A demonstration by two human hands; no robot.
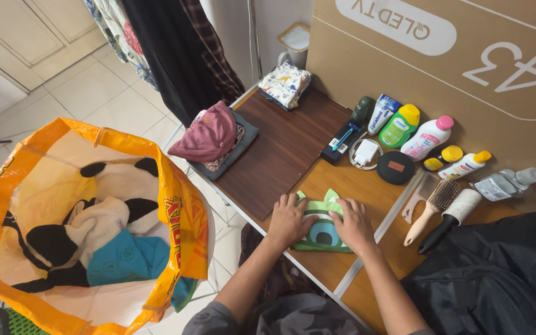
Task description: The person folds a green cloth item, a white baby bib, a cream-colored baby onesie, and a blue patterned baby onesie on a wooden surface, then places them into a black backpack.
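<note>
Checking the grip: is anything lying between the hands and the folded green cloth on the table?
No. The left hand and right hand both rest flat on the green cloth, with nothing between. The hairbrush lies off to the right.

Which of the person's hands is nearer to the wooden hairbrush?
The right hand. It rests on the green cloth, with the wooden hairbrush just beyond it to the right. The left hand presses the cloth's far side, farther from the brush.

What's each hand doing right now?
Left hand: open, flat on the green cloth.
Right hand: open, fingers pressing the same cloth.
</note>
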